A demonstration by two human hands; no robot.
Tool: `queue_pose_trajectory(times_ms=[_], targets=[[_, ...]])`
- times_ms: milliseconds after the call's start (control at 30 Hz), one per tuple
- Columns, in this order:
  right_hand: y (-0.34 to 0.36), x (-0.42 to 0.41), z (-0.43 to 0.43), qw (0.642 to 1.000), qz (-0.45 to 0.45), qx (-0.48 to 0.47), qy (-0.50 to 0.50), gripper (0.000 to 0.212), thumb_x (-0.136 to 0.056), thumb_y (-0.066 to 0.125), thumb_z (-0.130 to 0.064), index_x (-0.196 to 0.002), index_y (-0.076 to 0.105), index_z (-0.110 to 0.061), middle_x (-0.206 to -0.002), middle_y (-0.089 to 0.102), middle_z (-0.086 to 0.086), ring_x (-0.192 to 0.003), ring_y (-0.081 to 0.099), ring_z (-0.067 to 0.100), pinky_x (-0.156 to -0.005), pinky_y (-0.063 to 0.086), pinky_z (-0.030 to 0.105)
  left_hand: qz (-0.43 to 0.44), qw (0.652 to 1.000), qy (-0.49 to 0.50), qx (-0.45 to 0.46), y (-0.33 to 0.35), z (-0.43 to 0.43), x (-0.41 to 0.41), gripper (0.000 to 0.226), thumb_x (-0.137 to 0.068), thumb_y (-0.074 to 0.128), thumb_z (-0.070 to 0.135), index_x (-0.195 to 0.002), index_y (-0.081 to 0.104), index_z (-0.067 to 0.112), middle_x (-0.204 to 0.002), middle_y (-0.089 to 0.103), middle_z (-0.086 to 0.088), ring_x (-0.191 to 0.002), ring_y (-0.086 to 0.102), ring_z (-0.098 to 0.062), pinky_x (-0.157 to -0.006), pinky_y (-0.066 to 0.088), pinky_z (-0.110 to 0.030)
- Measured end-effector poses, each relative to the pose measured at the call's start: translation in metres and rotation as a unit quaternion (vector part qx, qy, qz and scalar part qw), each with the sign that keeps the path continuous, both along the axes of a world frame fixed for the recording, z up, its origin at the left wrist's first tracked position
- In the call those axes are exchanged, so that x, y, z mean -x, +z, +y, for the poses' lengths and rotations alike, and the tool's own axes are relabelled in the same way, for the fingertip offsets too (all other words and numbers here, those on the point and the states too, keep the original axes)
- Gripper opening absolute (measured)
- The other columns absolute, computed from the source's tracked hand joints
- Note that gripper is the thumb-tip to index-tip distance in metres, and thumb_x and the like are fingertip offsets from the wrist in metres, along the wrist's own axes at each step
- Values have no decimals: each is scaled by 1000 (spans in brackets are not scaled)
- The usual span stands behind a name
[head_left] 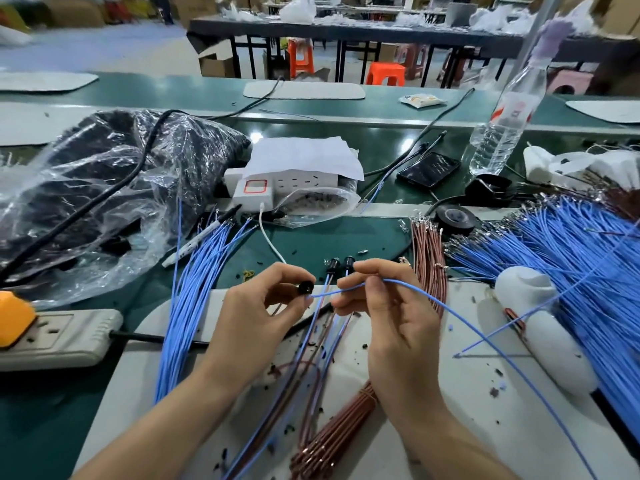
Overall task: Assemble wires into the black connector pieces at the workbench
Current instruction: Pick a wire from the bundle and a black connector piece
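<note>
One blue wire [332, 291] runs crosswise, pinched in the fingers of your right hand [394, 317], tip pointing left at the black connector piece [306, 288] pinched by your left hand [252, 313], just beside it above the worktop [329, 237]

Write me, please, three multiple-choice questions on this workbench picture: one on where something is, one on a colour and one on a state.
1. Where does the water bottle stand?
A. At the far right of the bench, right of the phone
B. At the near left corner
C. Between the hands

2. What colour is the wire that the right hand pinches?
A. Brown
B. White
C. Blue

3. What is the left hand doing?
A. Lying flat and open
B. Pinching a black connector piece
C. Hanging idle, holding nothing

Answers: 1 A, the bottle rises just right of the phone; 2 C, a blue wire runs out from its fingertips; 3 B, thumb and finger close on the black piece.
</note>
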State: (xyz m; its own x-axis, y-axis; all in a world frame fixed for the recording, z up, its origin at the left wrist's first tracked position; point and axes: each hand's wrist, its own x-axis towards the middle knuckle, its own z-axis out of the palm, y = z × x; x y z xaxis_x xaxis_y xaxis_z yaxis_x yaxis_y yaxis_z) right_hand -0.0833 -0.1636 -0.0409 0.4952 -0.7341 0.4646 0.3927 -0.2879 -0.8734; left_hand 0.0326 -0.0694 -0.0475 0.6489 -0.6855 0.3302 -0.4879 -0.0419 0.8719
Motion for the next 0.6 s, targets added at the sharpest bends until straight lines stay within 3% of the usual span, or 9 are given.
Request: queue_pose_trajectory(times_ms=[367,600], targets=[[-1,3,0,995,-23,76,-54,22,-99,41,-16,-101,58,-30,-88,67,0,-70,67,19,-67,54,26,-11,1000,3,20,6,2,4,25,-80,72,2,-95,68,22,-89,69,15,-83,66,-7,-75,51,-16],[-4,4,4,985,-26,159,-55,21,-101,40,-20,-110,56,-32,-94,65,-13,-77,67,15,-71,53,27,-15,1000,6,20,6,1,4,23,-80,73,4,-94,68,21,-88,69,13,-81,64,-7,-73,53,-23]])
